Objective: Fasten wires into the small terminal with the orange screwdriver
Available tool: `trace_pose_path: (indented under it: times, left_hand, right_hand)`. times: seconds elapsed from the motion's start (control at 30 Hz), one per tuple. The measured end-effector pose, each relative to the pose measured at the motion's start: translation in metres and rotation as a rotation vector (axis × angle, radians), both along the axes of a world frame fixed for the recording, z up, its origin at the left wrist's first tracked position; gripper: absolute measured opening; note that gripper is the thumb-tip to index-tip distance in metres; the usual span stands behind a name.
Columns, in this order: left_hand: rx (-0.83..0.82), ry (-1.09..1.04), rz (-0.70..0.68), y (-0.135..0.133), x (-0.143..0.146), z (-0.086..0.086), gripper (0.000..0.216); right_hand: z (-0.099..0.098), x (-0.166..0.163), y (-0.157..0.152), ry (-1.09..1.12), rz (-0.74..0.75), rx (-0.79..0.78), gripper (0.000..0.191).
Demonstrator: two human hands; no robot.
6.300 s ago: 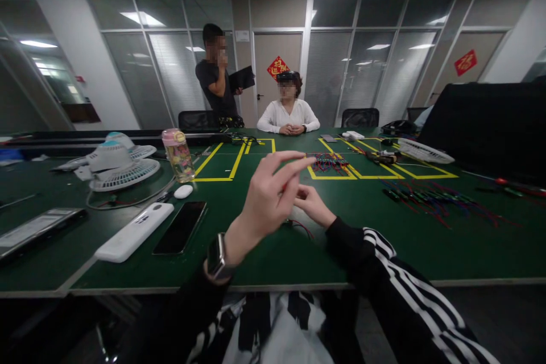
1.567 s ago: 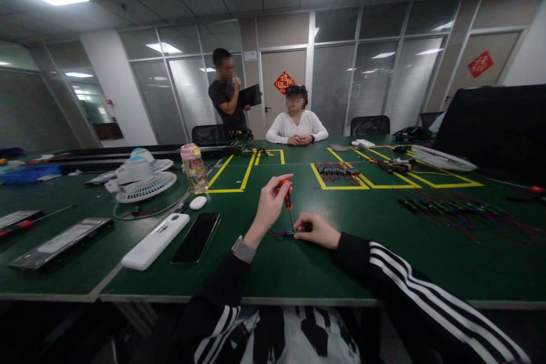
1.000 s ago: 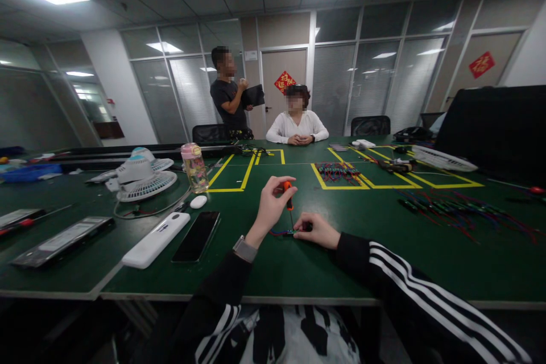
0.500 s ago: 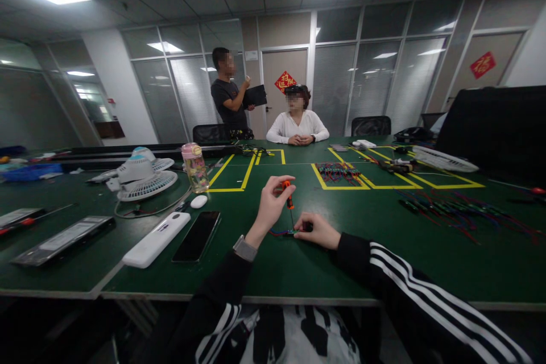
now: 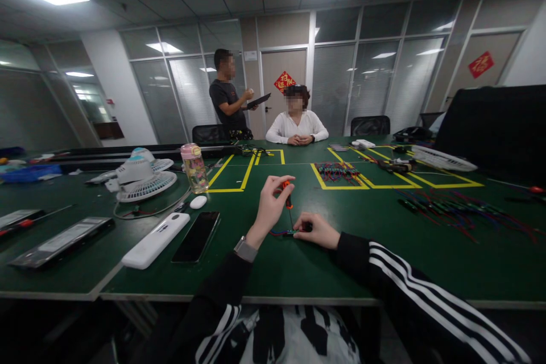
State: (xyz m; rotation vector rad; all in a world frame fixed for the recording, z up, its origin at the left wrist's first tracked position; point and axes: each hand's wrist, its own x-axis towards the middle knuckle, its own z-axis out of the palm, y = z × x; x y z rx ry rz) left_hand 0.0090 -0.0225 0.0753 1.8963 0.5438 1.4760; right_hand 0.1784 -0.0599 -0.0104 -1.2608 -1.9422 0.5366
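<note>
My left hand [image 5: 271,202] grips the handle of an orange and black screwdriver [image 5: 289,200], which stands nearly upright. Its thin shaft runs down to a small green circuit board [image 5: 289,233] on the table, where the tip meets the board's surface. Red and blue wires trail from the board's left side. Pinched at the board's right end are the fingers of my right hand [image 5: 315,230], which hide part of it.
A black phone [image 5: 197,237], a white power bank [image 5: 156,240], a bottle [image 5: 194,168] and a fan [image 5: 145,176] lie to the left. Wired boards sit in a taped area [image 5: 338,172] and in a row [image 5: 458,210] at right. Two people are across the table [image 5: 273,281].
My hands, the screwdriver and the board stay almost in place. Across the table, the standing person has tilted the dark flat object flatter and lowered a raised hand.
</note>
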Motion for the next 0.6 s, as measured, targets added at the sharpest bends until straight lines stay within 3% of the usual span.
trace_pose_path:
  times: [0.2, 0.43, 0.6]
  left_hand:
    - [-0.127, -0.049, -0.202, -0.0011, 0.0011, 0.0027, 0.033]
    - [-0.058, -0.041, -0.05, -0.0002, 0.001, 0.0023, 0.023]
    - [-0.11, -0.06, -0.19, 0.0022, 0.0027, 0.0018, 0.033]
  right_hand:
    - [-0.001, 0.0003, -0.0001, 0.003, -0.007, 0.002, 0.014]
    - [-0.0014, 0.0009, 0.0005, -0.001, -0.003, 0.004, 0.014]
    - [-0.0018, 0.0012, 0.0007, 0.011, -0.005, -0.011, 0.014]
